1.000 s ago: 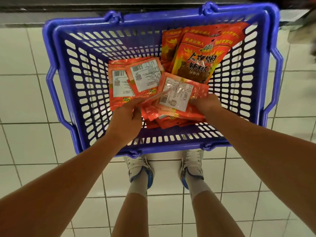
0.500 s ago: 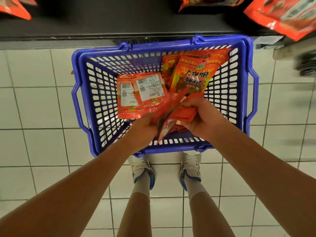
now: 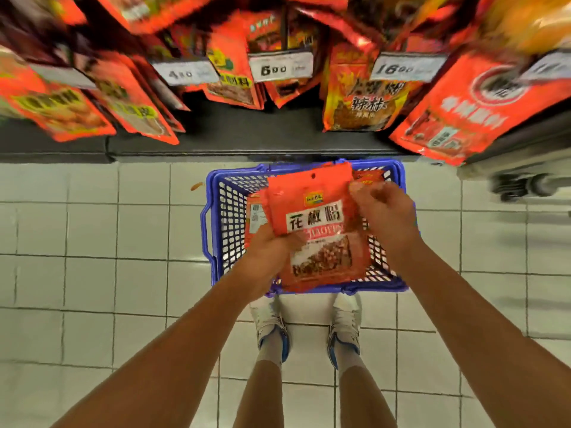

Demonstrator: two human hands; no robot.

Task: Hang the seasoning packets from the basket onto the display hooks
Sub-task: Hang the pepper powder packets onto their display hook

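Note:
A blue plastic basket [image 3: 222, 230] stands on the tiled floor in front of my feet. Above it I hold a stack of red seasoning packets [image 3: 315, 223], front side up, with a hang hole at the top. My left hand [image 3: 268, 257] grips the stack's lower left edge. My right hand [image 3: 383, 214] pinches the stack's upper right corner. A few more packets [image 3: 367, 179] show in the basket behind the stack. Rows of red packets hang from the display hooks [image 3: 278, 41] above, with white price tags [image 3: 279, 67] on them.
A dark shelf base [image 3: 247, 143] runs along the floor under the hanging packets. Something on small wheels [image 3: 525, 186] stands at the right by the shelf. White floor tiles lie to the left and right of the basket. My feet in white shoes [image 3: 272, 322] stand just behind it.
Both hands lifted a stack of packets out of the basket and turned it front side up. The view has tilted up, bringing the hanging display into sight.

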